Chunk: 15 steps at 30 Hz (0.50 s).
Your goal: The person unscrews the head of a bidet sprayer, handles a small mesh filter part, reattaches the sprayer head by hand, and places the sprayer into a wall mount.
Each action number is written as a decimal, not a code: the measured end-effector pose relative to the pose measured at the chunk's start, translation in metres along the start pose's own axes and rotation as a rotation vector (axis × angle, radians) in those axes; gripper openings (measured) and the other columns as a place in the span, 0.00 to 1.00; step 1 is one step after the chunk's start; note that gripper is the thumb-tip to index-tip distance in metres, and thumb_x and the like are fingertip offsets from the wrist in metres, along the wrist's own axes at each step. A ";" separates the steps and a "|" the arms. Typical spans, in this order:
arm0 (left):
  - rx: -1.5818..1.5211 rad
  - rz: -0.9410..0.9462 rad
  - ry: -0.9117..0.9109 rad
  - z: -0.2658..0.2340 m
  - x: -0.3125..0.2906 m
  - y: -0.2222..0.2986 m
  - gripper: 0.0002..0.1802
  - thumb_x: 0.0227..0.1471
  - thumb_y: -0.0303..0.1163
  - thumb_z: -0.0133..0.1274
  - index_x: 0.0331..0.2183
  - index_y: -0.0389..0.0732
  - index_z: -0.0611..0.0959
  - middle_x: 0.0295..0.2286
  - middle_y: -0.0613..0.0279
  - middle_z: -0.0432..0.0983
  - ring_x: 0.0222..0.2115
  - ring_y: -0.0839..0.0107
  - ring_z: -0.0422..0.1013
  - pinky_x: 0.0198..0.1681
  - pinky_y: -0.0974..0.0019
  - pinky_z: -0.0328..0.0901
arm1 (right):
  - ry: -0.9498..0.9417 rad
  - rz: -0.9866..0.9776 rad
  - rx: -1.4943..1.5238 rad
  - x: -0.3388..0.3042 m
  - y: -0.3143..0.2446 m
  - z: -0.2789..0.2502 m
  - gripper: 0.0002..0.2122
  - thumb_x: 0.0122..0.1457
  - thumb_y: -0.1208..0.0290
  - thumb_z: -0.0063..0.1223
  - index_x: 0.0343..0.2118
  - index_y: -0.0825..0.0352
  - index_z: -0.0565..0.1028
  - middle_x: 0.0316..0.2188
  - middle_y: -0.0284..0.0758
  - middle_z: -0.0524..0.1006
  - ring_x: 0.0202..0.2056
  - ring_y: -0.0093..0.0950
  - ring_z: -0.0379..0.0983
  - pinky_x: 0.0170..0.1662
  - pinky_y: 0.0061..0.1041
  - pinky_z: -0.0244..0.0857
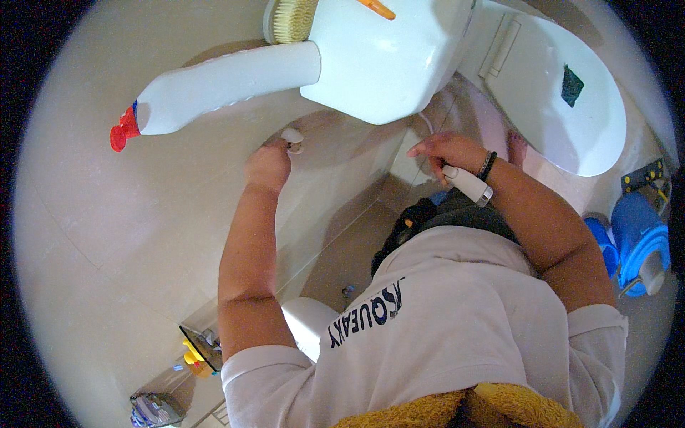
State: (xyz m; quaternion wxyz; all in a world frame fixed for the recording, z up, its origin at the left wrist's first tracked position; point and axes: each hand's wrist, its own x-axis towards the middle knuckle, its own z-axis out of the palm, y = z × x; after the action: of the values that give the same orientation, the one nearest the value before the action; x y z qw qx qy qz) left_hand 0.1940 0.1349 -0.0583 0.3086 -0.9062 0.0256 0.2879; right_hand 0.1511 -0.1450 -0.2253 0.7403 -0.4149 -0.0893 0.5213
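A bathroom, shown by the white toilet lid (546, 107), cistern (378, 68) and tiled wall (121, 207)

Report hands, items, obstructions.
Left hand on white knob. Right hand holding white handle. Bottle and cistern near left hand.

1 red-capped white bottle (228, 85) sits beside 1 pale-bristled brush (292, 20).

White handle (465, 183); white bottle (228, 80), red cap (124, 130)
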 end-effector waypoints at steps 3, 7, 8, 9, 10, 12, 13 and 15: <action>-0.026 0.034 0.010 0.007 -0.001 -0.012 0.10 0.41 0.30 0.37 0.27 0.43 0.74 0.23 0.51 0.70 0.26 0.55 0.68 0.29 0.56 0.62 | 0.009 -0.043 -0.072 0.003 0.002 -0.002 0.14 0.51 0.60 0.36 0.34 0.63 0.69 0.06 0.32 0.65 0.09 0.20 0.62 0.14 0.20 0.56; -0.022 -0.002 0.055 0.004 0.001 -0.004 0.11 0.41 0.30 0.37 0.27 0.43 0.74 0.23 0.51 0.70 0.26 0.56 0.68 0.30 0.57 0.62 | 0.014 -0.047 -0.021 0.004 0.004 -0.003 0.13 0.50 0.61 0.37 0.34 0.62 0.70 0.06 0.32 0.65 0.09 0.21 0.63 0.13 0.19 0.56; -0.022 -0.001 0.055 0.003 0.002 -0.004 0.11 0.41 0.30 0.37 0.27 0.43 0.74 0.23 0.51 0.70 0.26 0.56 0.68 0.30 0.57 0.62 | 0.015 -0.046 -0.021 0.003 0.003 -0.002 0.13 0.50 0.61 0.37 0.34 0.62 0.70 0.06 0.32 0.65 0.09 0.21 0.63 0.13 0.19 0.56; -0.010 0.000 0.001 0.003 0.003 -0.004 0.11 0.41 0.30 0.37 0.26 0.43 0.74 0.24 0.52 0.70 0.27 0.56 0.68 0.30 0.57 0.62 | 0.027 -0.004 -0.005 0.002 0.000 0.000 0.13 0.50 0.61 0.38 0.34 0.63 0.70 0.06 0.32 0.65 0.09 0.21 0.63 0.13 0.19 0.56; 0.001 0.002 -0.054 0.002 0.003 -0.004 0.11 0.41 0.30 0.36 0.26 0.43 0.74 0.24 0.52 0.70 0.27 0.56 0.68 0.31 0.58 0.62 | 0.039 0.038 0.011 0.001 -0.002 0.002 0.13 0.50 0.62 0.38 0.33 0.64 0.70 0.06 0.32 0.65 0.09 0.21 0.63 0.13 0.19 0.56; -0.013 0.019 -0.007 0.000 0.003 -0.005 0.11 0.41 0.30 0.36 0.27 0.43 0.74 0.25 0.52 0.70 0.28 0.57 0.67 0.31 0.58 0.62 | 0.037 0.017 0.043 0.003 0.001 0.000 0.13 0.50 0.62 0.39 0.33 0.64 0.70 0.06 0.32 0.65 0.09 0.21 0.62 0.13 0.19 0.56; -0.027 0.036 0.039 -0.003 0.003 -0.003 0.11 0.41 0.30 0.36 0.27 0.43 0.74 0.26 0.52 0.70 0.28 0.57 0.67 0.32 0.58 0.62 | 0.034 -0.004 0.075 0.003 0.002 -0.001 0.13 0.50 0.62 0.39 0.33 0.64 0.70 0.07 0.32 0.65 0.09 0.21 0.62 0.13 0.19 0.56; 0.000 0.001 -0.013 -0.012 0.002 0.006 0.11 0.41 0.29 0.36 0.27 0.43 0.74 0.26 0.53 0.70 0.29 0.57 0.67 0.32 0.58 0.62 | 0.038 -0.001 0.068 0.002 0.002 -0.003 0.12 0.50 0.62 0.39 0.33 0.63 0.70 0.07 0.31 0.65 0.09 0.20 0.62 0.13 0.19 0.56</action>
State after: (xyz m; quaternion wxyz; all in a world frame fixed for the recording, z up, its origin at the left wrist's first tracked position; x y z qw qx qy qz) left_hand 0.2004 0.1237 -0.0554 0.3088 -0.9043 0.0240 0.2937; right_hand 0.1517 -0.1447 -0.2290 0.7559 -0.3993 -0.0576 0.5156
